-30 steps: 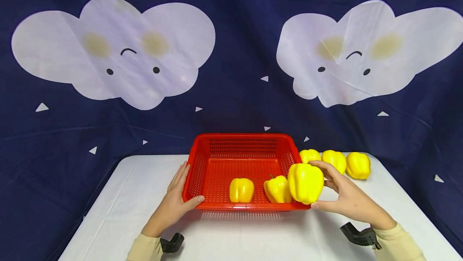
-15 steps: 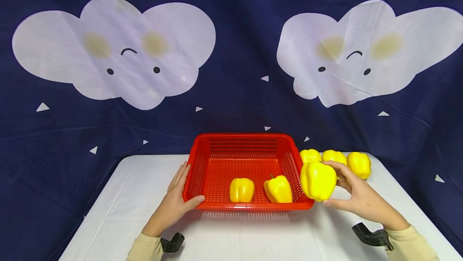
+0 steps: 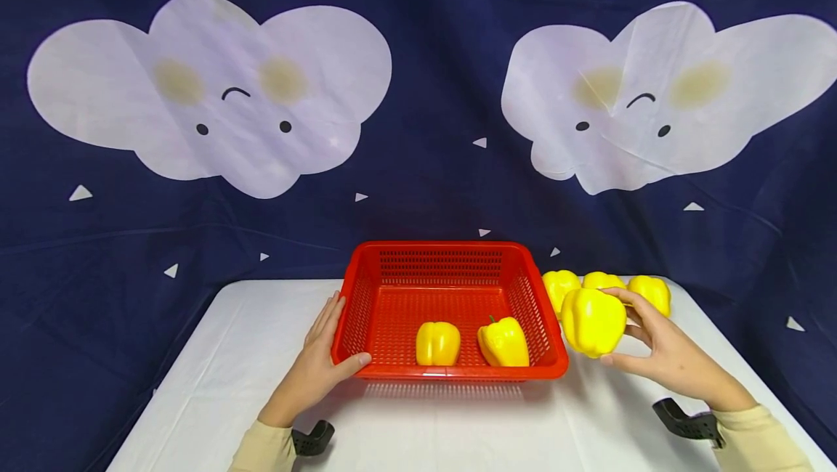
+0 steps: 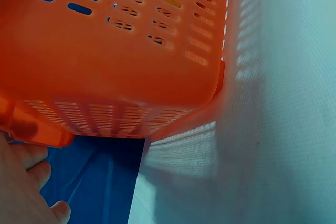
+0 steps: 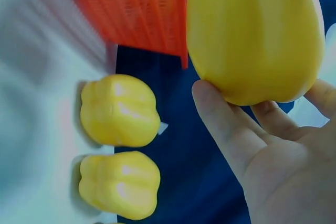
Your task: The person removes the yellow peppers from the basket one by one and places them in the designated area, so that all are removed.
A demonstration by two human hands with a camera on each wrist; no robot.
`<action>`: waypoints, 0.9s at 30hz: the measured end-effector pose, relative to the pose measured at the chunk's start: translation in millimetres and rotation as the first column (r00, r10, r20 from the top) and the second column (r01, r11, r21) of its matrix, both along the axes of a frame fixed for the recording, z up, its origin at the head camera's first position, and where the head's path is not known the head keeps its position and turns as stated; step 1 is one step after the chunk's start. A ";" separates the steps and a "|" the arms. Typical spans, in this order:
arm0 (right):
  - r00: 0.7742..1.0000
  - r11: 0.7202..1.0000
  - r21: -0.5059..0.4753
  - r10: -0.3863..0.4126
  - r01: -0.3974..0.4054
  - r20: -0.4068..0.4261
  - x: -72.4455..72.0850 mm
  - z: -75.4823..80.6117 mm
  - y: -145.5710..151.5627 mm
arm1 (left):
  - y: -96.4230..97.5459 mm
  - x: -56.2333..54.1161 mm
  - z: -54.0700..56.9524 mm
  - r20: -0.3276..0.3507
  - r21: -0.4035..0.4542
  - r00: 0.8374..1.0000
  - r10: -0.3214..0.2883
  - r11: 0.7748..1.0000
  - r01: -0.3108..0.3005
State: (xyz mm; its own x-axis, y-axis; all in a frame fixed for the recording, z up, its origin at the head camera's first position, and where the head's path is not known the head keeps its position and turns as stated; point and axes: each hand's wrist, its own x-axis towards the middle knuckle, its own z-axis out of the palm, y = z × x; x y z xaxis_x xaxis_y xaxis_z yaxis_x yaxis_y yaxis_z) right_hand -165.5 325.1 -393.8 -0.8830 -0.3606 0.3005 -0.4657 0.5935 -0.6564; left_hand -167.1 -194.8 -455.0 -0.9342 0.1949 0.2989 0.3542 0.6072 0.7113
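Observation:
In the head view a red plastic basket (image 3: pixel 451 372) with perforated walls stands on the white table. My left hand (image 3: pixel 317 356) rests at its left front corner, with straight fingers along the left wall and the thumb on the front rim. My right hand (image 3: pixel 667 352) holds a yellow bell pepper (image 3: pixel 593 322) between thumb and fingertips, just outside the basket's right wall and apart from the table. Inside the basket lie two peppers, one near the middle (image 3: pixel 437 344) and one with a green stem (image 3: pixel 503 342) to its right.
Behind the held pepper, several yellow peppers stand in a row along the table's back right edge, the rightmost pepper (image 3: pixel 650 295) by the corner. A dark blue cloth (image 3: pixel 445 167) with white clouds hangs behind the white table (image 3: pixel 458 436).
My right hand has carried the held pepper rightward, from over the basket's right front corner to outside its right wall. My left hand and the basket have stayed in place.

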 end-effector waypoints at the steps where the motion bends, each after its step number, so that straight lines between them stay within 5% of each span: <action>1: 1.000 1.000 0.001 0.001 -0.001 -0.007 -0.7 -0.9 1.2 | -0.1 0.0 0.0 0.002 0.000 1.000 0.001 1.000 -0.001; 27: 0.999 0.999 0.034 -0.008 0.009 -0.040 -19.3 -30.5 16.8 | -0.6 0.0 -0.5 0.015 -0.004 1.000 0.010 1.000 -0.010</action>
State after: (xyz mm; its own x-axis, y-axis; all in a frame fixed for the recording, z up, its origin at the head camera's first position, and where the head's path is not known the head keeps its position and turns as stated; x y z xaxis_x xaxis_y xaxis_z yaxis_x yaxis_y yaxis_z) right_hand -184.8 341.9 -424.3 -0.8735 -0.3638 0.3234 -0.4861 0.6190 -0.6169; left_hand -167.0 -195.5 -455.5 -0.9404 0.1865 0.2844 0.3376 0.6135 0.7139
